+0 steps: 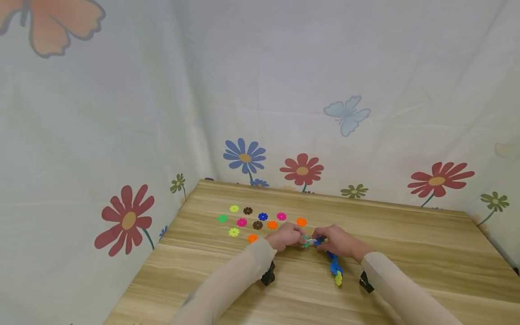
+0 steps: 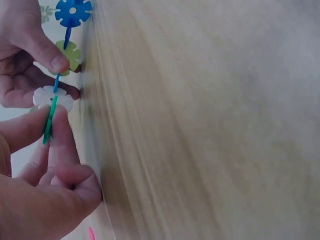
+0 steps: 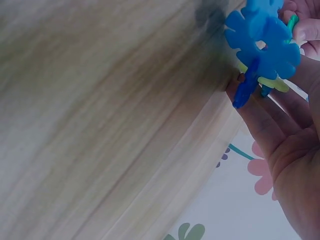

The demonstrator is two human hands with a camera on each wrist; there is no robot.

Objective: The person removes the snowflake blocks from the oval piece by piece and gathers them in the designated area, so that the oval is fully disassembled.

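Observation:
My left hand (image 1: pixel 287 235) pinches a green notched plastic disc (image 2: pixel 50 120) between thumb and fingertip. That disc stands edge-on against a white flower-shaped disc (image 2: pixel 63 102), and the two appear to touch at their slots. A chain of interlocked discs (image 1: pixel 333 261) runs from the white one toward the right. My right hand (image 1: pixel 340 241) grips this chain, its thumb on a yellow-green disc (image 2: pixel 73 54). Beyond it hang blue discs (image 3: pixel 277 55), and a yellow disc (image 1: pixel 338 278) ends the chain near the table. The right fingers partly hide the middle links.
Several loose discs lie spread on the wooden table (image 1: pixel 183 253) left of my hands, among them an orange disc (image 1: pixel 301 221), a pink disc (image 1: pixel 242 222) and a green disc (image 1: pixel 222 218). A flower-printed curtain (image 1: pixel 365 149) stands behind the table's far edge.

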